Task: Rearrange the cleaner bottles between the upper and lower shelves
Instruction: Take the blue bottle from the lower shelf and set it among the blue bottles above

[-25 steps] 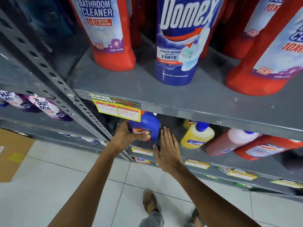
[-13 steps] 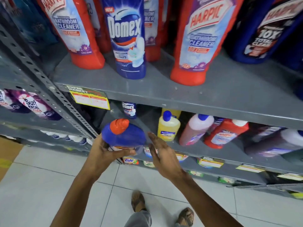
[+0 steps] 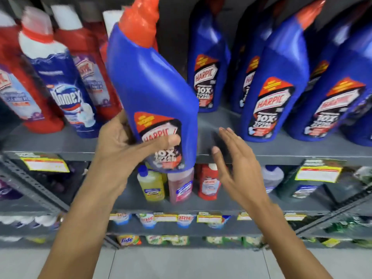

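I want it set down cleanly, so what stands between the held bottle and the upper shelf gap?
Nothing visible. The left hand holds the blue bottle before the bare shelf between the Domex bottle and the Harpic row. The right hand is open beside it.

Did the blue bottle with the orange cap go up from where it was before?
Yes. The blue bottle, in the left hand, rose from the lower shelf to the upper shelf's level.

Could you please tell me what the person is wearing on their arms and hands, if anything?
Nothing shows on them: the left hand and right hand are bare, without gloves, rings or a watch. Both forearms are uncovered all the way to the frame's bottom edge, with no sleeve in view.
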The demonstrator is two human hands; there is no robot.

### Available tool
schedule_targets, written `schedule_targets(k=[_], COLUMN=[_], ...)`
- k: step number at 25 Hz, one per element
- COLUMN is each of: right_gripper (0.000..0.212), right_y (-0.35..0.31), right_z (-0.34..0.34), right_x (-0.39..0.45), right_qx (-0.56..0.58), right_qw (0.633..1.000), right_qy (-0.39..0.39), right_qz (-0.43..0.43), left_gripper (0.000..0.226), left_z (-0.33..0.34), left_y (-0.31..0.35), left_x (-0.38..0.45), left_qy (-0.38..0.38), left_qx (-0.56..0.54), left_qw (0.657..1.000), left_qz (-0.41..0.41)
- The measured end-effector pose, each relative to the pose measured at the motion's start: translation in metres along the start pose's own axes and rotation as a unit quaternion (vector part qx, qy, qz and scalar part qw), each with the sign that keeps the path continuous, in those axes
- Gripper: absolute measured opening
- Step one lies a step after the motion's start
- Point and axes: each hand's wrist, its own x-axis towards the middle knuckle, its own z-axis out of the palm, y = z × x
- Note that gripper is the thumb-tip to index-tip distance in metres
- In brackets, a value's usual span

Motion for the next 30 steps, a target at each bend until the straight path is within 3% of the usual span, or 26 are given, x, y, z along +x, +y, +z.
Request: schedule_targets(k=[10,14,30], right_gripper=[0.054,0.054,0.065], right_y=[0.0,-0.001,-0.004], right_z=[0.009,0.011,0.012], right_x=[0.011,0.01,0.011], right_qx=[-0.159,-0.177,-0.184], right_qw=[0.986,0.983,0.982], right_qy=[-0.041,-0.029,-0.035], right_qz=[0.023,0.023,0.039], left_gripper=[0.058,0.071,0.066], left_z=[0.057,0.055,0.067], left_y=[-0.03,-0.033,-0.042], left_x=[0.082,0.091,0.098], left_qy=[-0.031,-0.065,-0.075], left_qx=[0.013,0.013,0.05], left_qw=[0.998,0.996,0.994], left_qz=[-0.045,-0.054,-0.056])
